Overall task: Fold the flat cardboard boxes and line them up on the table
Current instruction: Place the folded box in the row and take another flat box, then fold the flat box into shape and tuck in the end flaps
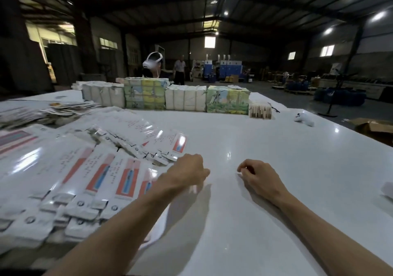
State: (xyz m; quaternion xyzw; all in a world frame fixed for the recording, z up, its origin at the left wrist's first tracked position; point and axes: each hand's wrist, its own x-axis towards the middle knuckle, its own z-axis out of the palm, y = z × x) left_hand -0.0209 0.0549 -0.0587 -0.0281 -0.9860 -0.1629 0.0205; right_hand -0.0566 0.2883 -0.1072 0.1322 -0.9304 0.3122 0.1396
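Head view: flat cardboard boxes (pixel 102 176), white with red-and-blue panels, lie fanned in overlapping rows on the left half of the white counter (pixel 276 148). None is folded. Left hand (pixel 187 171) is just beside the right edge of the spread, knuckles up, fingers loosely curled with nothing held; cannot tell if it touches a box. Right hand (pixel 261 176) rests on bare counter, apart from the boxes, fingers loosely curled and holding nothing. Wrapped bundles (pixel 185 99) stand in a row at the far edge. White controller (pixel 304 119) lies far right. Person in a white headset (pixel 152 64) stands behind the bundles.
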